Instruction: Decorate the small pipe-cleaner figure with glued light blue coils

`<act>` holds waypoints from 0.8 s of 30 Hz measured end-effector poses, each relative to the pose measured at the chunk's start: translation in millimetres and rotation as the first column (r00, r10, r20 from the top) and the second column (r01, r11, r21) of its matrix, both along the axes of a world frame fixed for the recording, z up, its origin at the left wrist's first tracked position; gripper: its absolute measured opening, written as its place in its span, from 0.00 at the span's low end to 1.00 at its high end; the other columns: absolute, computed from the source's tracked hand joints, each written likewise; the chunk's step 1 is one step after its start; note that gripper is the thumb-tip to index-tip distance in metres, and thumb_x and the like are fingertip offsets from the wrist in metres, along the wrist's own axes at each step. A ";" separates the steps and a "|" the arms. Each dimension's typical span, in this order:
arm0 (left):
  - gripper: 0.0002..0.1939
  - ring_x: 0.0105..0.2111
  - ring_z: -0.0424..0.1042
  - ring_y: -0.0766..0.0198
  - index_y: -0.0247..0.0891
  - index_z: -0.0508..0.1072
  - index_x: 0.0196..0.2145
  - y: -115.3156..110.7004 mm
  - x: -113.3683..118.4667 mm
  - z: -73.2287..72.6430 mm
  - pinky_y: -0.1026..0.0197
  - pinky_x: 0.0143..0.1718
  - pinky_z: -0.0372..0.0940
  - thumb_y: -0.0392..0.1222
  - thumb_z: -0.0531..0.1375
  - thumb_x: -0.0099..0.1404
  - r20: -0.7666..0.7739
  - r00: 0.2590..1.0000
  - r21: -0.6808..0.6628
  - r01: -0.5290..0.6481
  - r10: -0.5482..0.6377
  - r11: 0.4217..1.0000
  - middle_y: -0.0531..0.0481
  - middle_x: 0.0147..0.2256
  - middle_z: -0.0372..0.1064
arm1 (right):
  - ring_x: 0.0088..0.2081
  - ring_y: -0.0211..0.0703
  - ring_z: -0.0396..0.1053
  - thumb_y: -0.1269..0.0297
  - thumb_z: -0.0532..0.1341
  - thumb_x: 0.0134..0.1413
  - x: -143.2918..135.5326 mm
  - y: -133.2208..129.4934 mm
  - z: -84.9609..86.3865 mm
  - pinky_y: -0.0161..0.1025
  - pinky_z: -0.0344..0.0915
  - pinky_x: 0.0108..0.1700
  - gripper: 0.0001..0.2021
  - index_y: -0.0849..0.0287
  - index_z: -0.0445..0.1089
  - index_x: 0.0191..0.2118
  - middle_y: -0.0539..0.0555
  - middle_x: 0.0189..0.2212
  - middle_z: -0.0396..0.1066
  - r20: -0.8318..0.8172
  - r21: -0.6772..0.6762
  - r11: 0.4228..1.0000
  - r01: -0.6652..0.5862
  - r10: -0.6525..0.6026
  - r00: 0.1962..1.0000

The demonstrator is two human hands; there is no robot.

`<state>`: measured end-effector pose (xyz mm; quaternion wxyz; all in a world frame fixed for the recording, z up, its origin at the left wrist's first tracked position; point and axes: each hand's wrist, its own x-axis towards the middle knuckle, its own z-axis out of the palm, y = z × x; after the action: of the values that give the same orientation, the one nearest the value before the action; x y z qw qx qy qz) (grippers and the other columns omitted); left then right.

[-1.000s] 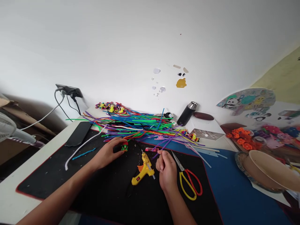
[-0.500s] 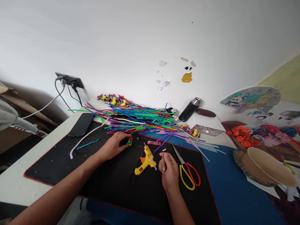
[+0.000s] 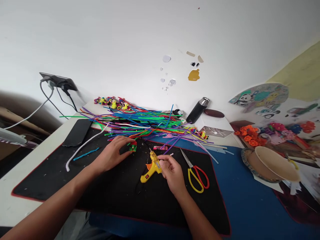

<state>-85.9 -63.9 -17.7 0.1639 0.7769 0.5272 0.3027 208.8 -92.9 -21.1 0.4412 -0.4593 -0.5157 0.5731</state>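
Observation:
My left hand [image 3: 113, 153] is closed by thumb and fingers around a small green and red figure [image 3: 133, 147], just above the black mat [image 3: 105, 196]. Next to the yellow hot glue gun [image 3: 147, 175], my right hand [image 3: 174, 175] has its fingers curled and the thumb near the index finger. Its fingertips overlap the gun's body; whether they touch it, or pinch something small, I cannot make out. The gun lies on its side with its nozzle pointing away. Scissors [image 3: 197, 178] with red and yellow handles lie to the right. Beyond the gun is a pink lighter [image 3: 160, 148].
Colourful pipe cleaners [image 3: 142, 120] spread across the back. A phone [image 3: 77, 132], a white strand [image 3: 80, 144] and a twisted blue piece [image 3: 86, 153] lie left. A black flask [image 3: 197, 110] leans near the wall; a bowl [image 3: 272, 163] stands right. Small figures [image 3: 113, 103] sit at the back left.
My right hand has moved left, from beside the scissors to the glue gun. My left hand still holds the small figure. The whole view has shifted slightly.

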 end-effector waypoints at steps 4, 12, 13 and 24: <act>0.22 0.56 0.74 0.47 0.45 0.76 0.57 -6.3 3.1 13.9 0.45 0.59 0.69 0.60 0.61 0.74 0.027 1.000 0.008 0.011 -0.011 1.000 0.44 0.54 0.78 | 0.25 0.38 0.62 0.55 0.67 0.63 -13.2 14.4 23.9 0.37 0.59 0.32 0.22 0.56 0.74 0.60 0.42 0.22 0.62 0.276 0.115 0.979 -0.168 0.131 0.952; 0.19 0.56 0.73 0.49 0.48 0.76 0.58 -24.2 4.8 47.2 0.47 0.59 0.69 0.55 0.62 0.74 0.076 0.996 -0.012 0.051 -0.050 0.999 0.46 0.54 0.77 | 0.35 0.46 0.77 0.58 0.67 0.67 -54.2 38.5 42.0 0.38 0.61 0.38 0.31 0.53 0.64 0.72 0.49 0.32 0.80 0.772 0.154 0.896 -0.416 0.153 0.617; 0.18 0.55 0.73 0.50 0.48 0.76 0.58 -26.6 4.7 50.6 0.48 0.58 0.70 0.55 0.62 0.74 0.077 0.995 -0.011 0.059 -0.058 0.998 0.46 0.53 0.77 | 0.36 0.47 0.78 0.57 0.66 0.68 -58.0 39.2 43.6 0.38 0.61 0.37 0.30 0.52 0.65 0.72 0.49 0.32 0.81 0.784 0.157 0.891 -0.426 0.150 0.602; 0.18 0.59 0.71 0.49 0.50 0.74 0.59 -46.8 -2.2 65.9 0.47 0.61 0.69 0.54 0.62 0.75 0.101 0.992 -0.004 0.077 -0.077 0.997 0.46 0.56 0.75 | 0.36 0.46 0.78 0.58 0.57 0.75 -74.4 39.7 42.2 0.37 0.58 0.36 0.14 0.52 0.80 0.44 0.52 0.33 0.82 0.760 0.234 0.856 -0.460 0.134 0.635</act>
<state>-88.1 -110.7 48.1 0.2048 0.7798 0.4890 0.3330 134.4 -53.2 21.1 0.1849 -0.4500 -0.8237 0.2913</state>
